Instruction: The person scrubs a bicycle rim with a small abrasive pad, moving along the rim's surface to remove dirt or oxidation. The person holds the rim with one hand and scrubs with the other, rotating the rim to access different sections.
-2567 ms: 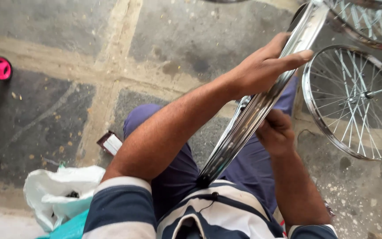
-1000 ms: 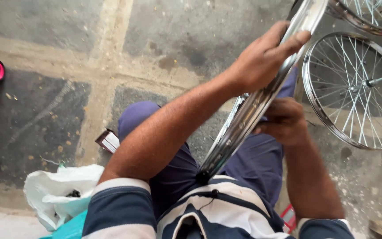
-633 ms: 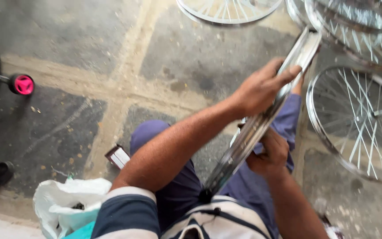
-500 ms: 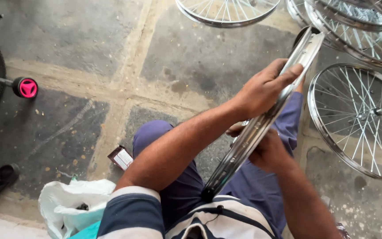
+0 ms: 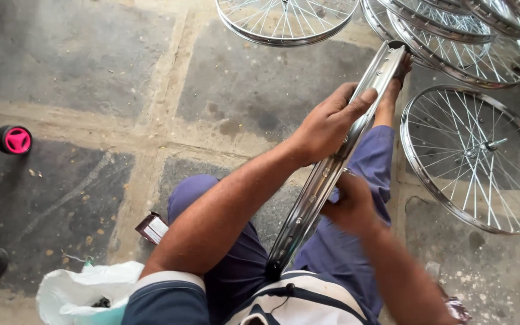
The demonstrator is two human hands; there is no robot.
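Leftmost, at nine o'clock, a pink-capped axle end pokes in over the stone floor. At seven o'clock lies one white plastic bag, and just above it one small flat packet, dark red with a white face, beside the knee. Centre frame, a bare chrome rim, shiny and edge-on with spoke holes along its channel, slants from the lap up toward one o'clock. The left hand grasps its upper stretch, fingers over the edge. The right hand is clenched against the rim's right side; what it pinches is hidden. One spoked wheel lies flat at three o'clock; at least four more overlap along twelve to one.
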